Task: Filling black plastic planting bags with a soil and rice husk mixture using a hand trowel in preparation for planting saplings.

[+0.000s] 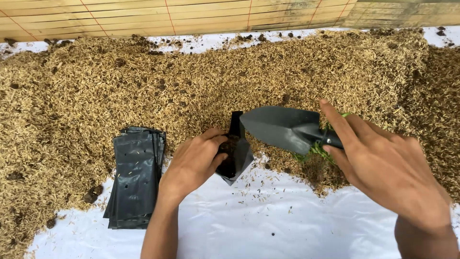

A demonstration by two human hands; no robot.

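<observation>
My left hand (194, 160) gripped the open bag (235, 156), partly filled; my right hand (383, 168) clasped the empty trowel (282, 127) at 3 o'clock. Stack (134, 182) remained unfilled.

Husk-strewn white sheet (268, 225), black bags (135, 177)

Open black bag (235, 156); dark trowel (282, 128) above.

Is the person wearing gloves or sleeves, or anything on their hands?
No gloves. The left hand and right hand are both bare, and both forearms are bare too, with no sleeves showing as far as the picture reaches. No rings, watch or bracelets show on the fingers or wrists.
</observation>
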